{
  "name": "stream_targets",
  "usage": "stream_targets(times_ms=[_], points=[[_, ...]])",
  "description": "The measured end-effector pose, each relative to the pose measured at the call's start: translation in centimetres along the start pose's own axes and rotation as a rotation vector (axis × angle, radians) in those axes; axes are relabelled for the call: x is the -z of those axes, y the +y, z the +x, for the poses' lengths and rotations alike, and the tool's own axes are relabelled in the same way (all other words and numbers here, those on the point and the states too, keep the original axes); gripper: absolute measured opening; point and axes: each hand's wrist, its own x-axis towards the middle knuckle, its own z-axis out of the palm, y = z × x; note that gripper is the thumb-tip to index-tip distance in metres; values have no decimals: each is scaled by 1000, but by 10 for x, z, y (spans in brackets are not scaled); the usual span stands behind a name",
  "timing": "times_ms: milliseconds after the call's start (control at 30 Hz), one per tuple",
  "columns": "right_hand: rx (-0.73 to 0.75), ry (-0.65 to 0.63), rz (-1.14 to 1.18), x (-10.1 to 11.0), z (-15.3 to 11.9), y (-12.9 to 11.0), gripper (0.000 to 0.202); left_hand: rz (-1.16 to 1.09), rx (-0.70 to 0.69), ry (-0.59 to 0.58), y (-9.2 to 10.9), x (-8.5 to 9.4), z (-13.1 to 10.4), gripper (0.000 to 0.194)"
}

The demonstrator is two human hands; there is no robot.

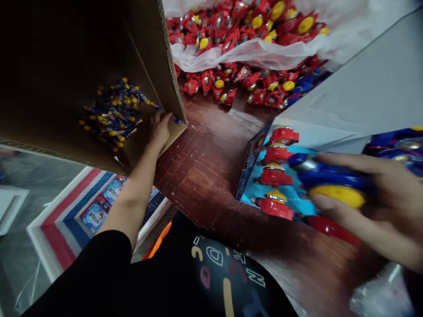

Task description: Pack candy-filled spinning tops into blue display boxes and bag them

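My left hand (161,129) reaches into a big cardboard box (145,61) on its side, its fingers at a small blue piece (176,119) near the box's edge. Left of it lies a heap of small blue and yellow pieces (115,112). My right hand (383,198), blurred, holds a blue toy with a yellow disc (333,182). That toy is over the right side of an open display box (249,160) with a light blue inside, where several red toys (275,177) stand in a row. One more red toy (330,228) lies below the blue one.
Many red and yellow toys (224,31) lie at the back in white plastic sheeting (231,53). Blue toys (401,147) are at the right. A striped crate (62,220) with packaged boxes stands lower left. Clear plastic (383,293) lies lower right.
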Motion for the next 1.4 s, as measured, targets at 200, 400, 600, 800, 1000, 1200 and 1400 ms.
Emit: stream_targets(times_ms=[200,400,600,800,1000,1200,1400], points=[[152,-66,12,-22,26,-12,60,-49,196,-114,30,-23,52,43],[109,-119,126,-23,31,-5,50,-46,21,4,55,-39,-24,68],[68,-125,65,-23,15,-1,42,11,66,46,46,-29,-91,44],[250,-64,6,-29,17,-10,39,-611,-564,-303,98,26,-132,33],[223,-96,-75,-31,16,-14,30,-788,-812,-340,153,63,-164,27],[-227,-234,329,-31,6,-16,37,-447,-1158,63,158,54,-149,45],[-163,-239,274,3,5,-16,86,-528,-1131,-102,163,59,-125,34]])
